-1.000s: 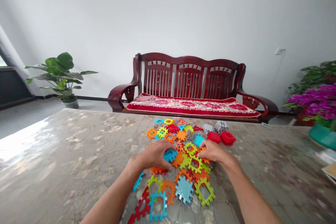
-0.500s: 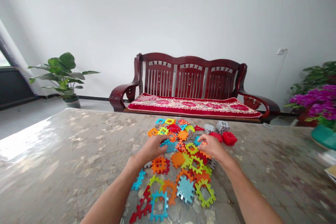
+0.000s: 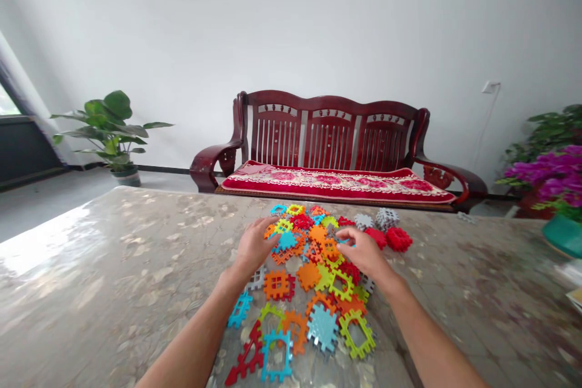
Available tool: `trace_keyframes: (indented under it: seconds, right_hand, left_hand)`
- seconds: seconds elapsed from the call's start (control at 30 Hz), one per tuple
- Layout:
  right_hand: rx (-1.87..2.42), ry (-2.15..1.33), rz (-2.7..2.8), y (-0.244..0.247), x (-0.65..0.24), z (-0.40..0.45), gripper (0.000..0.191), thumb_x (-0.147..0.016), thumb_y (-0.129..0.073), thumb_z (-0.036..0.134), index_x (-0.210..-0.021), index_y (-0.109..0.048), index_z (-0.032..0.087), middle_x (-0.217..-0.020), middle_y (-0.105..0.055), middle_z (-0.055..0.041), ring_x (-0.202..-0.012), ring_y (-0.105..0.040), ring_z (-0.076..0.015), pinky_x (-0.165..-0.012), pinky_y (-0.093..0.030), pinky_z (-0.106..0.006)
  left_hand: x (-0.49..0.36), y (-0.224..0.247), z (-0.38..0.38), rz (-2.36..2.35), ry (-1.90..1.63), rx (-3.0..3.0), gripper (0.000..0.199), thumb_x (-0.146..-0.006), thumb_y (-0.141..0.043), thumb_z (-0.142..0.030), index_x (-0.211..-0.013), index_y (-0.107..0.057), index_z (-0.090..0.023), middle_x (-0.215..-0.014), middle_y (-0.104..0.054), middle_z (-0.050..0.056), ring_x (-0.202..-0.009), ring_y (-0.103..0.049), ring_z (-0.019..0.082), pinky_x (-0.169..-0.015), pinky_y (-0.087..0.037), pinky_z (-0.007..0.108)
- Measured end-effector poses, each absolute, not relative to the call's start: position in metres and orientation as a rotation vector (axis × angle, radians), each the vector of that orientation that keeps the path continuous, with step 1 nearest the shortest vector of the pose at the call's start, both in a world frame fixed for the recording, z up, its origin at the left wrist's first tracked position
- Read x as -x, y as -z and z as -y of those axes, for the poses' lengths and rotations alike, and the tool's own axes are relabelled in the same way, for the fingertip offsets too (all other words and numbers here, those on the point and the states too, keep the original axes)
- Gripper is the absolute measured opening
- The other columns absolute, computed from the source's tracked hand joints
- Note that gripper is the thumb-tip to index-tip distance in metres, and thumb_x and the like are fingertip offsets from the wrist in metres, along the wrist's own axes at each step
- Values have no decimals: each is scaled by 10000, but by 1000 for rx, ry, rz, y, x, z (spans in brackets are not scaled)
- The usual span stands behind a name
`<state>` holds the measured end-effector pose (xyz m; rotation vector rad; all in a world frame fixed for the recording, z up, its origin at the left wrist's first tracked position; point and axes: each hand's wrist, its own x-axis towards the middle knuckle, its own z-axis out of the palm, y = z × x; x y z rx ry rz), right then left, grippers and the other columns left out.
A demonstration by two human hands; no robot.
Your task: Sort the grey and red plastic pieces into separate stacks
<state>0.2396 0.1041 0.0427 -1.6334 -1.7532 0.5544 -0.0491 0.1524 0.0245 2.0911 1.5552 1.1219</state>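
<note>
My left hand (image 3: 255,245) is over the left side of a spread of coloured toothed plastic pieces. Its thumb and fingers are apart, beside a blue piece (image 3: 286,240) and a lime window piece (image 3: 284,226). My right hand (image 3: 361,250) hovers at the right side of the spread with thumb and fingers apart, near an orange window piece (image 3: 330,248). Nothing shows in either hand. Nearer to me lie a pale blue piece (image 3: 322,326), a blue frame (image 3: 277,356), a dark red triangular piece (image 3: 247,359) and a lime frame (image 3: 357,334).
A red round assembly (image 3: 399,239) and a grey one (image 3: 387,218) sit beyond my right hand. Purple flowers in a teal pot (image 3: 564,235) stand at the table's right. Behind the table (image 3: 150,242) is a wooden bench (image 3: 328,133); a potted plant (image 3: 126,176) is on the left.
My left hand has moved slightly left and away from me, and its fingers have opened. The blue piece near it sits further left. An orange window piece now lies near my right hand, whose fingers have spread.
</note>
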Motion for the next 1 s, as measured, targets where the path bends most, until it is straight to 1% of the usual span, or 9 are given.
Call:
trace_keyframes:
  seconds: [0.1, 0.2, 0.43, 0.5, 0.63, 0.7, 0.8, 0.9, 1.0]
  right_hand:
    - [1805, -568, 2003, -61, -237, -88, 137, -707, -641, 329, -794, -680, 231, -783, -707, -10, -707, -620, -176, -617, -404, -263]
    - [2007, -395, 2176, -73, -228, -73, 207, -637, -724, 370, -797, -672, 250, -794, -695, -8, -726, -598, -186, -582, -310, -262]
    - [2063, -431, 2267, -69, -216, -69, 336, -611, -733, 309, -939, -676, 263, -879, -711, -9, -769, -588, -193, -561, -238, -264]
    - [2026, -439, 2239, -64, -219, -73, 271, -615, -722, 284, -881, -686, 247, -840, -706, -5, -739, -582, -179, -554, -243, -259]
    - [1850, -619, 2058, -56, -227, -83, 111, -639, -681, 251, -738, -664, 205, -694, -669, 9, -626, -561, -141, -526, -289, -238]
    - [1733, -697, 1876, -53, -229, -89, 111, -678, -643, 262, -759, -661, 189, -696, -671, 2, -611, -570, -138, -522, -334, -231]
    - [1626, -734, 1646, -53, -231, -93, 189, -710, -583, 251, -855, -683, 180, -777, -698, -21, -682, -618, -162, -575, -424, -242]
    - [1610, -701, 1611, -56, -230, -93, 285, -672, -587, 196, -934, -697, 185, -835, -715, -33, -808, -648, -195, -702, -481, -283]
    - [1539, -747, 1718, -61, -231, -88, 326, -659, -634, 205, -979, -700, 189, -918, -722, -45, -890, -652, -214, -799, -493, -319]
  left_hand:
    - [39, -34, -142, -1431, -962, -2134, 238, -798, -600, -291, -990, -722, -222, -995, -732, 37, -888, -666, 202, -826, -500, 299]
    - [23, -39, -127, -1262, -750, -2267, 192, -769, -641, -295, -927, -728, -230, -911, -734, 15, -806, -660, 182, -739, -481, 261]
    - [1, -35, -103, -1225, -388, -2425, 541, -649, -758, -364, -1172, -650, -276, -1014, -724, 31, -837, -645, 221, -689, -437, 263]
    - [0, -32, -103, -1252, -415, -2384, 493, -663, -735, -325, -1146, -658, -260, -977, -720, 30, -814, -635, 212, -675, -423, 258]
    - [-1, -28, -112, -1257, -597, -2243, 221, -697, -643, -240, -908, -691, -195, -753, -662, -10, -683, -575, 152, -601, -383, 230]
    - [0, -27, -118, -1252, -744, -2095, 292, -716, -600, -213, -996, -675, -179, -706, -632, -28, -630, -554, 131, -573, -388, 221]
    - [8, -28, -127, -1289, -971, -1881, 432, -752, -579, -222, -1181, -605, -175, -878, -690, 12, -683, -607, 136, -618, -461, 239]
    - [19, -33, -132, -1388, -1096, -1890, 439, -737, -632, -244, -1173, -616, -192, -1120, -683, 68, -863, -650, 178, -755, -510, 293]
    - [26, -42, -130, -1357, -1001, -2016, 376, -738, -673, -301, -1103, -661, -214, -1092, -703, 50, -941, -649, 203, -818, -514, 315]
